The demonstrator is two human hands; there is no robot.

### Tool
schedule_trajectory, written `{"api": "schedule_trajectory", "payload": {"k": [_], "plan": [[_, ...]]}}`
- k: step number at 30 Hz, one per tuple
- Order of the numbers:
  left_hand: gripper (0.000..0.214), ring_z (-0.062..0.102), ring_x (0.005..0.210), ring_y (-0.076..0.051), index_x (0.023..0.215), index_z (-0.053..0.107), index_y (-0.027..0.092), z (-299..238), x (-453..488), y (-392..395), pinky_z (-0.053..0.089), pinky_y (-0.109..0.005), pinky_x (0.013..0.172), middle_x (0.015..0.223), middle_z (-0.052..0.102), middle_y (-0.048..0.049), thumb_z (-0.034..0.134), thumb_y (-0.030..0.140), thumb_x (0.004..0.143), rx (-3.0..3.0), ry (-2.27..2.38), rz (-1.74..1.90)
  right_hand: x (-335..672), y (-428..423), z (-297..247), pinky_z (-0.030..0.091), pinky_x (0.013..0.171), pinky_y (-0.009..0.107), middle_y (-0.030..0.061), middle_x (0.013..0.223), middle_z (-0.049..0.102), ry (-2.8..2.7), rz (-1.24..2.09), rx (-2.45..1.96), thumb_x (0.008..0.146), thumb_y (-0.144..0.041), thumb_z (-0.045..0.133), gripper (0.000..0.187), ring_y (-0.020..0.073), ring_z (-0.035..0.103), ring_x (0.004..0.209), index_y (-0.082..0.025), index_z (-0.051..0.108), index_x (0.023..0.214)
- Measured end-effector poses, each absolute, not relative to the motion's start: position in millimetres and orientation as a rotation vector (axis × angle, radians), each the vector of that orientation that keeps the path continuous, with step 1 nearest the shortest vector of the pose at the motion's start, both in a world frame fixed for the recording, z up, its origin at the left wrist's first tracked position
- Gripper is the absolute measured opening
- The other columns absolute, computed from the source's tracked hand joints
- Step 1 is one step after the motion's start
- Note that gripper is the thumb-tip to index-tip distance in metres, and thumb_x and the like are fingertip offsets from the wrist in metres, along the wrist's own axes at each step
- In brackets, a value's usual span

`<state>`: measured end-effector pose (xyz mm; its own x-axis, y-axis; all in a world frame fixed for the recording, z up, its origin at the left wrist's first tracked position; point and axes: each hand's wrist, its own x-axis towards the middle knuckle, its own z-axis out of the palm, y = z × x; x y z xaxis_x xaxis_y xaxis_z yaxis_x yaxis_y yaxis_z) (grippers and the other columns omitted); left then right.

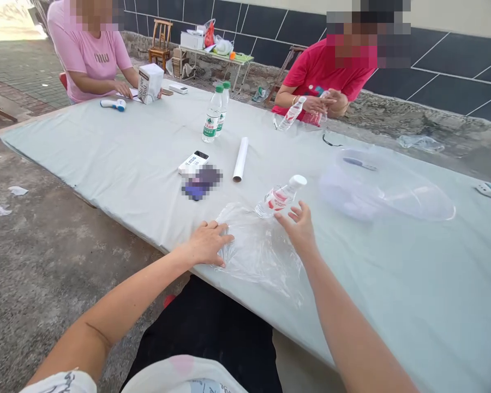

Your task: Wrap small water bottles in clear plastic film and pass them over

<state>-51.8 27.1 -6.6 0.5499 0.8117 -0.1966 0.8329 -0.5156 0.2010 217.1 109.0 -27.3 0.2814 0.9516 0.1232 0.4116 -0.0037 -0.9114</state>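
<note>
A small clear water bottle (280, 196) with a white cap and red label lies on its side on a sheet of clear plastic film (258, 252) near the table's front edge. My left hand (207, 244) rests flat on the left edge of the film, fingers stretched out. My right hand (300, 228) hovers just right of the bottle's base, fingers spread and slightly curled, holding nothing.
The long table (106, 164) has a pale cloth. On it: a white roll (241, 159), a white phone-like device (193, 162), two upright green-capped bottles (215, 114), a large clear film (387, 188). A person in pink sits far left, one in red far right with a bottle (291, 114).
</note>
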Motion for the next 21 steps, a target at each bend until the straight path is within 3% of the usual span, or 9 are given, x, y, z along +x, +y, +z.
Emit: {"api": "schedule_trajectory", "payload": {"k": [2,6,10,16,21], "plan": [[0.080,0.046,0.131,-0.033,0.145,0.048,0.028,-6.7,-44.6,23.9,0.041,-0.046,0.102,0.159,0.037,-0.0117,0.075,0.057,0.076,2.503,1.379,-0.134,201.5,124.1,-29.2,0.043,0.106,0.050,0.0120,0.134,0.059,-1.340,0.787,-1.504,0.056,-0.048,0.086,0.094,0.0291,0.058,0.122,-0.026,0.044,0.137],[0.083,0.046,0.130,-0.034,0.146,0.047,0.028,-5.5,-33.6,17.6,0.040,-0.046,0.103,0.159,0.036,-0.0116,0.075,0.060,0.074,2.464,1.421,-0.188,175.9,157.1,-29.2,0.049,0.095,0.043,0.0061,0.107,0.067,-1.230,0.785,-1.417,0.056,-0.046,0.083,0.065,0.0247,0.063,0.102,-0.021,0.057,0.109],[0.088,0.045,0.132,-0.035,0.146,0.047,0.028,-2.3,-26.0,17.7,0.040,-0.047,0.104,0.160,0.034,-0.0139,0.076,0.062,0.070,2.461,1.476,-0.227,201.1,165.3,0.1,0.052,0.082,0.035,0.0003,0.092,0.064,-0.984,0.686,-1.258,0.052,-0.045,0.083,0.059,0.0181,0.062,0.087,-0.021,0.055,0.097],[0.094,0.046,0.133,-0.035,0.145,0.047,0.035,5.1,-3.2,37.0,0.040,-0.045,0.104,0.157,0.038,-0.0129,0.080,0.065,0.062,2.491,1.452,-0.296,268.6,73.2,73.6,0.046,0.049,0.025,0.0007,0.073,0.061,-1.074,0.871,-1.163,0.070,-0.072,0.071,0.056,0.0162,0.064,0.065,-0.021,0.056,0.087],[0.099,0.037,0.139,-0.040,0.149,0.041,0.030,3.8,20.3,55.2,0.034,-0.050,0.108,0.157,0.035,-0.0187,0.081,0.060,0.063,2.512,1.436,-0.310,246.1,5.3,78.9,0.050,0.049,0.028,0.0024,0.070,0.060,-1.091,1.165,-1.276,0.074,-0.081,0.061,0.062,0.0173,0.062,0.061,-0.023,0.059,0.092]]}}
